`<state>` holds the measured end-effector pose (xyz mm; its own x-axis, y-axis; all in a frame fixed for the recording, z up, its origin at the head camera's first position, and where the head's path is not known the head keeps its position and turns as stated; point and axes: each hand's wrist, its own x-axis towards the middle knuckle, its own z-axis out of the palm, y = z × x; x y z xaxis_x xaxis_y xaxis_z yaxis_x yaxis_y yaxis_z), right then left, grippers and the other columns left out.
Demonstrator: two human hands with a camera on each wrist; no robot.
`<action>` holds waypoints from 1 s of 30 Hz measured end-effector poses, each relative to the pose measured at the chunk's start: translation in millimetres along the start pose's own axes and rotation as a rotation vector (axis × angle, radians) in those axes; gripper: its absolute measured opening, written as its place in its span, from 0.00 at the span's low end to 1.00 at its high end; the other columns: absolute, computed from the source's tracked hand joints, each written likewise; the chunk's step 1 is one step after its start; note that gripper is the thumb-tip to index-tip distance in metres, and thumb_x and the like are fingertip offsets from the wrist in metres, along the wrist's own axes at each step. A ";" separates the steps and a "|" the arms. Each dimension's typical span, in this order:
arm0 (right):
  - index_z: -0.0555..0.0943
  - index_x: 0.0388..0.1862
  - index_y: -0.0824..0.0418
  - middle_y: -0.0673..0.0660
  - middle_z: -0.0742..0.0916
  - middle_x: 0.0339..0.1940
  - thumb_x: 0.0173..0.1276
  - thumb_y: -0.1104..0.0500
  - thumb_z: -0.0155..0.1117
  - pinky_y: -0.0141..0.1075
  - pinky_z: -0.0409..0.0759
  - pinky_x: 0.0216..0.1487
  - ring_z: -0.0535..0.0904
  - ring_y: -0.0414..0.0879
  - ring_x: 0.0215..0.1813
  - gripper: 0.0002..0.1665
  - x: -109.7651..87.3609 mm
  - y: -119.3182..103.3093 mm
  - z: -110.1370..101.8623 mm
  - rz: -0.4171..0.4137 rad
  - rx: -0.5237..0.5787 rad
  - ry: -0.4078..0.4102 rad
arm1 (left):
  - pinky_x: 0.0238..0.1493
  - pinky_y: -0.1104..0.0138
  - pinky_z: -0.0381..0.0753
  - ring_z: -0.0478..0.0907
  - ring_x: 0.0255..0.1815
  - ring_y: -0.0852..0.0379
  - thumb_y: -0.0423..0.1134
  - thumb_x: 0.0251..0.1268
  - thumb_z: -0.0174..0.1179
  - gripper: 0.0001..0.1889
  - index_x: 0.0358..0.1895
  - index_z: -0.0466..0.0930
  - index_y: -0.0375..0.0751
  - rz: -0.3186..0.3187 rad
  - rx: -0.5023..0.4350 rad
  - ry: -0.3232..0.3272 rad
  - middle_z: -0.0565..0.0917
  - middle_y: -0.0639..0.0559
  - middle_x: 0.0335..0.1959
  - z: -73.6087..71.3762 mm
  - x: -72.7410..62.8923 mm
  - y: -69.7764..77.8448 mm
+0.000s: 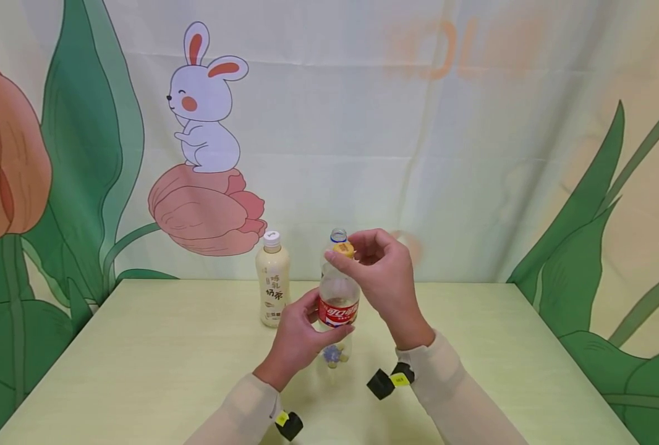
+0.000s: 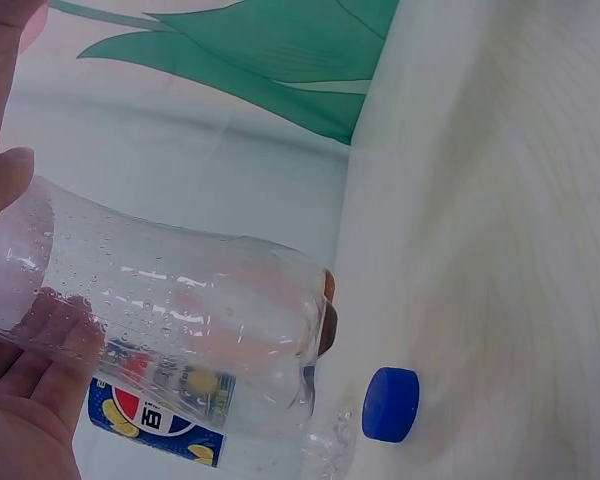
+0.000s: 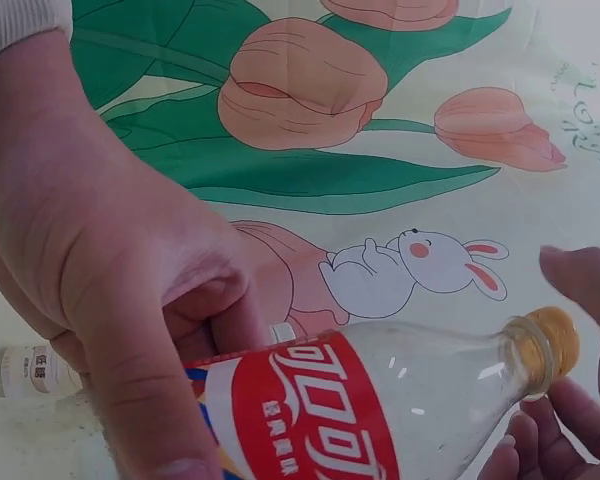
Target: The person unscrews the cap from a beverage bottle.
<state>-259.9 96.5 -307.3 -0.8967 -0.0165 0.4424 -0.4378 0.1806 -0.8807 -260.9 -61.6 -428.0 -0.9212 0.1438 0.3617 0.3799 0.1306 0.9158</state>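
My left hand grips a clear cola bottle around its red label, holding it tilted above the table. On its neck sits a yellow cap. My right hand is around this cap; the right wrist view shows its thumb apart from the cap and its fingers spread beneath. Behind the cola bottle stands a second clear bottle with a blue label, its blue-ringed mouth uncapped. A blue cap lies on the table near that bottle's base.
To the left stands a cream-coloured milk tea bottle with a white cap. All of this is on a pale yellow-green table. A printed curtain with a rabbit and tulips hangs behind the table and along its sides.
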 end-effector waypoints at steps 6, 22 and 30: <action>0.85 0.39 0.56 0.55 0.88 0.34 0.53 0.48 0.85 0.36 0.84 0.37 0.83 0.50 0.36 0.21 0.2 -3.1 -0.9 0.008 -0.037 0.027 | 0.67 0.52 0.81 0.83 0.61 0.54 0.41 0.53 0.80 0.34 0.65 0.77 0.54 0.001 -0.007 0.003 0.85 0.57 0.59 1.8 -0.7 0.1; 0.89 0.52 0.57 0.56 0.88 0.45 0.66 0.56 0.75 0.36 0.86 0.45 0.84 0.49 0.43 0.16 -0.1 -1.2 -4.3 -0.011 0.064 -0.085 | 0.65 0.56 0.83 0.84 0.60 0.53 0.38 0.54 0.79 0.34 0.66 0.77 0.55 -0.009 -0.005 0.005 0.85 0.57 0.59 4.3 -1.7 -1.1; 0.86 0.57 0.62 0.58 0.87 0.52 0.72 0.60 0.65 0.39 0.82 0.51 0.80 0.48 0.49 0.17 0.8 1.9 -1.7 -0.031 0.111 -0.144 | 0.66 0.54 0.82 0.83 0.61 0.53 0.44 0.53 0.80 0.34 0.66 0.77 0.54 -0.012 -0.005 0.002 0.85 0.57 0.59 3.9 -1.3 -2.0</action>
<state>-261.4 98.5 -308.4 -0.8794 -0.1620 0.4477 -0.4626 0.0681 -0.8840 -260.2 -58.2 -431.0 -0.9258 0.1406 0.3508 0.3683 0.1273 0.9210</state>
